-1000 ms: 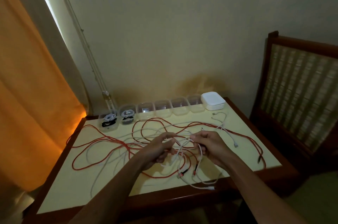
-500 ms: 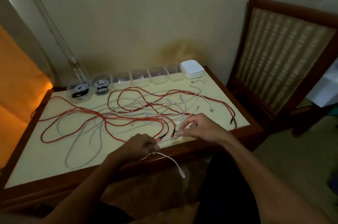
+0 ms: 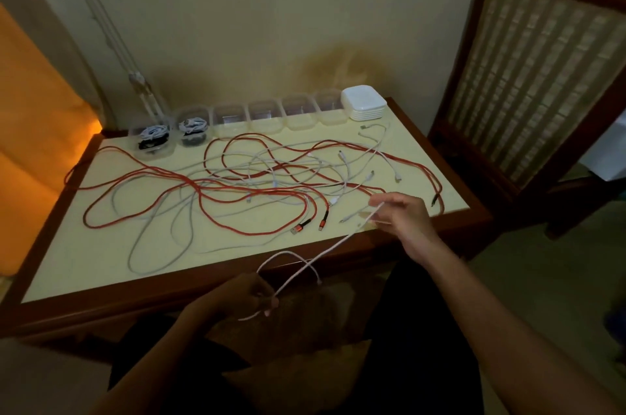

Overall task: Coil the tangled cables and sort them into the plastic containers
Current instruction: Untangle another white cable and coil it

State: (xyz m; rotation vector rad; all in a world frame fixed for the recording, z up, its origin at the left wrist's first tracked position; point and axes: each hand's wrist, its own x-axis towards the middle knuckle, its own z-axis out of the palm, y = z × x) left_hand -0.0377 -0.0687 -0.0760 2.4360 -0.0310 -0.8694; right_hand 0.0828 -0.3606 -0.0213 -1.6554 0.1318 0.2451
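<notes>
Nearest, the left hand [image 3: 242, 296] curls its fingers round a loop of white cable [image 3: 315, 257] below the table [image 3: 84, 258] edge, the right hand [image 3: 403, 216] pinches that cable farther up, with tangled red cables [image 3: 216, 191] beyond and plastic containers [image 3: 264, 114] along the far wall.

A room in a home is suggested. A wooden table [image 3: 399, 245] is set against a plain painted wall [image 3: 271, 8], a cane-backed chair [image 3: 528, 52] is placed beside it, and an orange curtain [image 3: 30, 116] (lit from behind) is hung at the left.
</notes>
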